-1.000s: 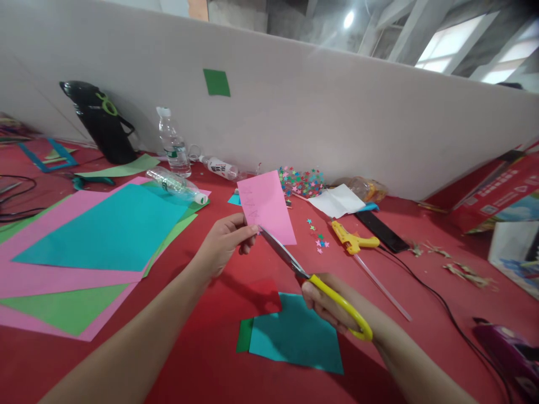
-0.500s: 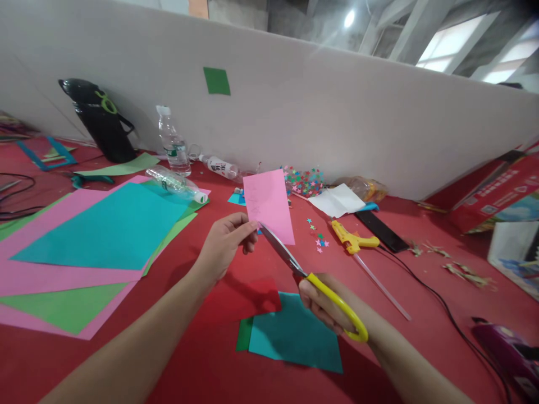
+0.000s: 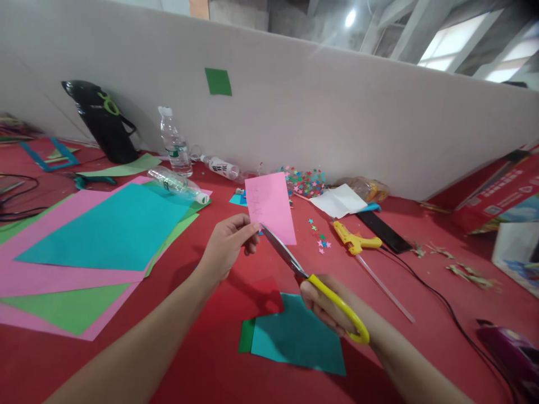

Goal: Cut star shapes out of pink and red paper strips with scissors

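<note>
My left hand pinches the lower left edge of a small pink paper and holds it upright above the red table. Faint pencil marks show on the paper's left side. My right hand grips yellow-handled scissors. Their blades point up and left and meet the paper's bottom edge beside my left fingertips. Below both hands lie a teal sheet over a green one and a red sheet.
Large teal, pink and green sheets lie at the left. Bottles, a black bag, small coloured stars, a yellow glue gun with its cord, white paper and boxes stand along the grey partition.
The pink paper has turned slightly more upright in my left hand. The scissors have stayed at its bottom edge, and both hands have hardly moved.
</note>
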Motion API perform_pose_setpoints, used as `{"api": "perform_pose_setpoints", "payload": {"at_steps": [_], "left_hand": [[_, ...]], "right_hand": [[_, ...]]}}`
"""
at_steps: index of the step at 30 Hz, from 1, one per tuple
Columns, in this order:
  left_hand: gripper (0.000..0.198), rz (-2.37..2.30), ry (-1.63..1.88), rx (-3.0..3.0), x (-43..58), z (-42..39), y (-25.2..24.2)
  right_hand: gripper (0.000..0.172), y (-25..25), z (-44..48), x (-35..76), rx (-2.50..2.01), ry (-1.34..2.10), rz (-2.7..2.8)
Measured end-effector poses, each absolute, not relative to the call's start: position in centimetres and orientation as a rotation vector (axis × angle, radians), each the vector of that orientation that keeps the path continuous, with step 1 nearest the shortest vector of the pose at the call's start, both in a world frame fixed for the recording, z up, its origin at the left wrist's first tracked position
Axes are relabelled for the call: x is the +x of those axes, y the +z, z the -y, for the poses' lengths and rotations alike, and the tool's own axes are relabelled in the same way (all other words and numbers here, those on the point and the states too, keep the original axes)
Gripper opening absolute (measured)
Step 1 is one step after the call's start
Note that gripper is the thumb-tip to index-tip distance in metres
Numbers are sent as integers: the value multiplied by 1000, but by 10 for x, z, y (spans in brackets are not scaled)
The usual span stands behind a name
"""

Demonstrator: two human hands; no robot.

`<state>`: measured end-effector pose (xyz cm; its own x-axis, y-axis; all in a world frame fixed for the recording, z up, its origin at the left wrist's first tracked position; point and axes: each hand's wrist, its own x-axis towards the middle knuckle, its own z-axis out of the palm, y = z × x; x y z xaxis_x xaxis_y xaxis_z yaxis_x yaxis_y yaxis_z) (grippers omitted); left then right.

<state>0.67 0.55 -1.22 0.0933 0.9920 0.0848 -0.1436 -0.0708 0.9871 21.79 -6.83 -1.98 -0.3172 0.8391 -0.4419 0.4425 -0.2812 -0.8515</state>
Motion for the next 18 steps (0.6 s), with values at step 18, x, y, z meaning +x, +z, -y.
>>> {"api": "perform_pose_setpoints", "payload": {"at_steps": [18], "left_hand": [[14,-927,1309,1201,6,0,-11]], "right_hand": [[39,-23,66,222,-1469,1721,1611]]}}
